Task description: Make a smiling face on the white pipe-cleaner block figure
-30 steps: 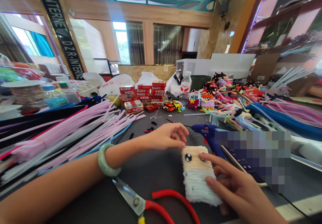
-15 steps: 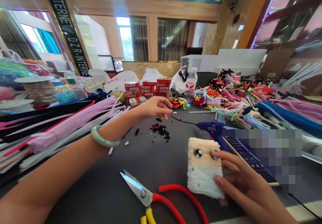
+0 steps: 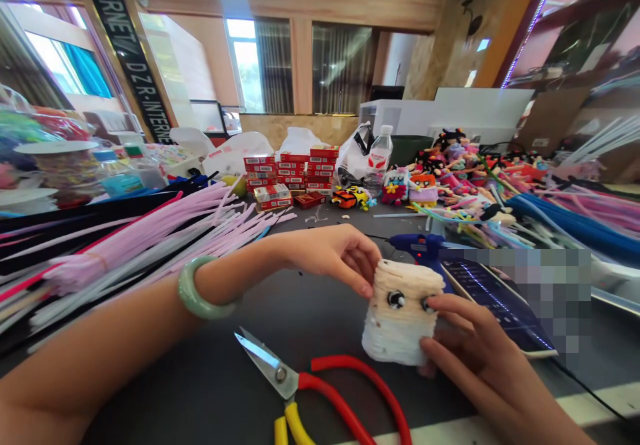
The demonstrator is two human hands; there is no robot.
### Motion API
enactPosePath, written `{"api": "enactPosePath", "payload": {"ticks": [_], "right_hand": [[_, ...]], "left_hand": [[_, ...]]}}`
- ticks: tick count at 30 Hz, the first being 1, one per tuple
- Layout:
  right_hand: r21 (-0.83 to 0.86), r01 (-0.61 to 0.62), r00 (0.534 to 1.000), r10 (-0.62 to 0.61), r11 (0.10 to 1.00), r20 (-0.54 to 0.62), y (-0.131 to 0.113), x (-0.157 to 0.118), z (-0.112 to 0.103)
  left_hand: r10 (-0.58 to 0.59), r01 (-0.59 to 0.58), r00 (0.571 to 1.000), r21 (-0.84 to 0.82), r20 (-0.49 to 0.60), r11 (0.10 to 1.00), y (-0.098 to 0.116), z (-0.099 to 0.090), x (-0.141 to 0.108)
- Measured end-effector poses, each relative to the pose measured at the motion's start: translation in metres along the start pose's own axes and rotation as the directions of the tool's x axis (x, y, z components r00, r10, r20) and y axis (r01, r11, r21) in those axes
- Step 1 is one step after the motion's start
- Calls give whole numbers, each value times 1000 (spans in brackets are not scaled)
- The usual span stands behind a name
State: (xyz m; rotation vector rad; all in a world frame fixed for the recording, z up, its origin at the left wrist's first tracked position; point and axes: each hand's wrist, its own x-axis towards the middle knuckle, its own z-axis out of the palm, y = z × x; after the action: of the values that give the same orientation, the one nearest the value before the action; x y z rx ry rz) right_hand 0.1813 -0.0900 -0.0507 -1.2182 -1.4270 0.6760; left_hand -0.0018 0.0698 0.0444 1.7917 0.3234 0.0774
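Currently I see the white pipe-cleaner body (image 3: pixel 397 338) over the tabletop (image 3: pixel 175 398), right of the red-handled scissors (image 3: pixel 280 373) and nearer than the blue glue gun (image 3: pixel 417 245). The right hand (image 3: pixel 480 351), partly curled, grips its right edge, index finger at the right eye (image 3: pixel 427 303). The left hand (image 3: pixel 335 255), half closed, meets its upper left edge; I cannot tell whether it grips. I'd judge this as steadying the piece, calling for light, even pressure that won't skew the eye.
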Motion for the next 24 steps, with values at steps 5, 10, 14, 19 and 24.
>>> {"api": "enactPosePath", "payload": {"ticks": [5,10,14,19,24], "right_hand": [[-1,-7,999,7,1000,54,-1,2,-2],[-21,-36,997,37,999,68,-3,2,-4],[9,-76,994,75,997,82,-3,3,-4],[70,-107,992,102,992,69,-4,4,-4],[118,-114,992,107,986,63,-6,4,-4]], "left_hand": [[4,-2,998,22,-69,1000,-1,-1,1],[-11,12,994,11,-110,1000,3,-5,-1],[-24,18,985,-38,-171,999,4,-11,-3],[-39,31,981,-43,-193,999,4,-15,-5],[-43,38,978,-28,-203,999,4,-17,-5]]}}
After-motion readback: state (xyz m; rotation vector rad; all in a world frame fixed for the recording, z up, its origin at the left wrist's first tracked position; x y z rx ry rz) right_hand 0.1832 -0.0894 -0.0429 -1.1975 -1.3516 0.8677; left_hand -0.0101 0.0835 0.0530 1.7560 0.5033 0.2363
